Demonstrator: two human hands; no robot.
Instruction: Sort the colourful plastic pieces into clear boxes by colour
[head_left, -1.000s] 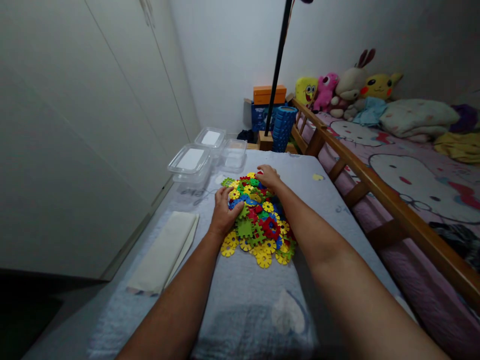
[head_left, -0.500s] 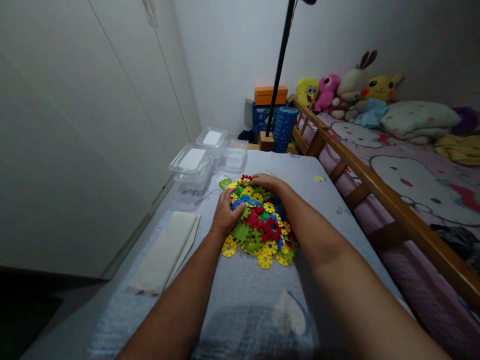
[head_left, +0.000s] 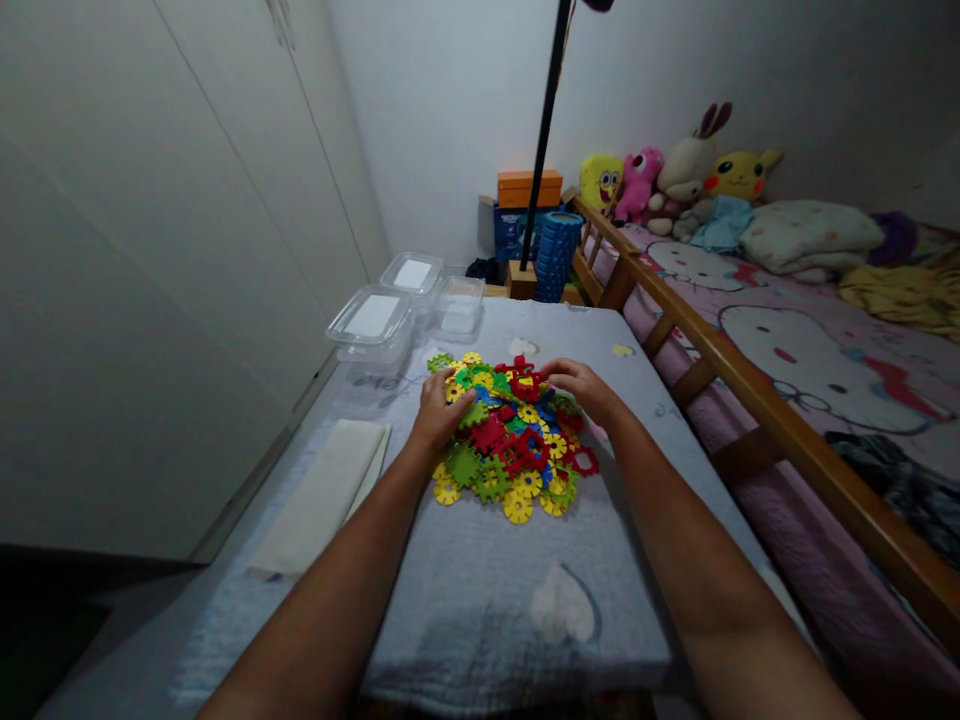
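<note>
A heap of flat plastic interlocking pieces in red, yellow, green and blue lies on the cloth-covered table. Some are notched yellow discs, others red or green toothed shapes. My left hand rests against the heap's left side, thumb apart from the fingers. At the far right edge of the heap is my right hand, fingers stretched toward the red pieces and loosely bent. I see nothing held in either hand.
Clear lidded plastic boxes and an open clear box stand at the table's back left. A folded cream cloth lies at left. The bed's wooden rail runs along the right; a black pole rises behind the table.
My right hand has drawn back from the heap's far top to its right edge, and red pieces there have shifted. My left hand stays at the left side. The view has turned slightly right.
</note>
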